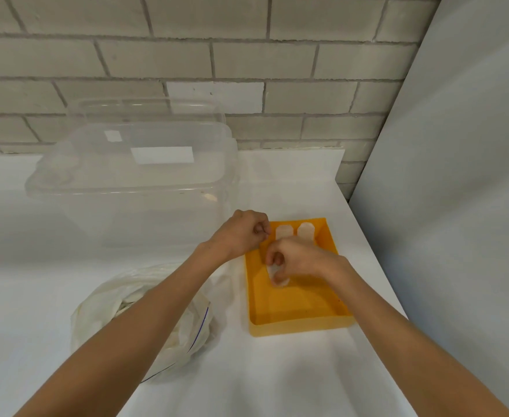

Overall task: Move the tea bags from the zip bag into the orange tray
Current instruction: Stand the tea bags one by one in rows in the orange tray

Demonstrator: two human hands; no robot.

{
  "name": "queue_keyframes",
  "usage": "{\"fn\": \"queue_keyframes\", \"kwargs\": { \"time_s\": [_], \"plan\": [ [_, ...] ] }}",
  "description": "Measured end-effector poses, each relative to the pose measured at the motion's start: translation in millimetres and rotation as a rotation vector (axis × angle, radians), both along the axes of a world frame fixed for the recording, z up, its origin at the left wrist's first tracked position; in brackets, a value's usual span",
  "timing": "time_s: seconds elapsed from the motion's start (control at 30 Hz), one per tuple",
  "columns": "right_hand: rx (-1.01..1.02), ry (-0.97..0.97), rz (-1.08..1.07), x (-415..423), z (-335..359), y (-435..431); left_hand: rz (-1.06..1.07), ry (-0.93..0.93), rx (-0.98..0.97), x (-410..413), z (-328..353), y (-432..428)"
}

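Forearms reach in from the bottom edge and meet over the orange tray [301, 324], which sits on the white table [247, 374] to the right of the zip bag [102, 314].

Finding 1, right hand [295, 258]: the fingertips are closed in a pinch on one tea bag [279, 280], which is down inside the tray near its middle. I judge the light fingertip hold suits a thin paper sachet that would crumple in a full fist.

Finding 2, left hand [242, 233]: it hovers at the tray's far left corner with the fingers curled in and the thumb against the forefinger. I see nothing held in it; a thread or tag there would be too fine to make out.

Finding 3, contents: two tea bags [283, 232] lie side by side against the tray's far wall, the second [306, 231] just beside the first. Filling from the far wall forward would keep the near floor free for later rows, and I read the held bag as starting the next row.

Finding 4, source: the zip bag lies slumped under the left forearm with its mouth open toward the tray, and pale sachets are visible inside. By my estimate most of the transfer is yet to be done.

Finding 5, surroundings: a clear lidded box [132, 188] stands behind the bag, well apart from the tray and out of the hands' way.
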State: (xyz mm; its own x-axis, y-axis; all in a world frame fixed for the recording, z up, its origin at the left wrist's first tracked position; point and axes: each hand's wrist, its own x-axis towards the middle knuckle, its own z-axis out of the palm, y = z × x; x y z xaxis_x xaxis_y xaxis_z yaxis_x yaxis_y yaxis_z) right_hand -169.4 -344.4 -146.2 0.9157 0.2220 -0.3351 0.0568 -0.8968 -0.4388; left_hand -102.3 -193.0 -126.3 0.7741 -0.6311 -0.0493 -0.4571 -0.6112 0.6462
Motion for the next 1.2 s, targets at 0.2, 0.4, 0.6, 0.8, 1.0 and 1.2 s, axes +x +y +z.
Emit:
{"fn": "queue_keyframes", "kwargs": {
  "time_s": [0.2, 0.4, 0.6, 0.8, 1.0, 1.2],
  "plan": [
    [-0.131, -0.106, 0.095, -11.4, -13.8, 2.5, 0.004, 0.014, -0.063, -3.7, 1.5, 3.7],
    [0.133, -0.124, -0.098, -8.0, -1.7, -7.5, -0.072, 0.097, -0.05, -8.9, 6.1, 12.0],
    [0.386, -0.177, -0.269, 5.8, 38.6, -20.2, -0.054, 0.155, -0.047, -11.6, 5.0, 5.9],
    [0.195, -0.31, -0.141, 14.8, 47.9, -10.4, 0.052, 0.131, -0.109, -6.1, 7.7, 5.6],
    [0.029, -0.263, -0.104, 27.8, 39.1, 1.2, 0.142, 0.017, -0.066, -4.1, 4.7, 13.2],
    [-0.173, -0.305, -0.134, 32.7, 27.5, 10.3, 0.191, -0.057, -0.033, 1.3, 2.1, 17.9]
  ]
}}
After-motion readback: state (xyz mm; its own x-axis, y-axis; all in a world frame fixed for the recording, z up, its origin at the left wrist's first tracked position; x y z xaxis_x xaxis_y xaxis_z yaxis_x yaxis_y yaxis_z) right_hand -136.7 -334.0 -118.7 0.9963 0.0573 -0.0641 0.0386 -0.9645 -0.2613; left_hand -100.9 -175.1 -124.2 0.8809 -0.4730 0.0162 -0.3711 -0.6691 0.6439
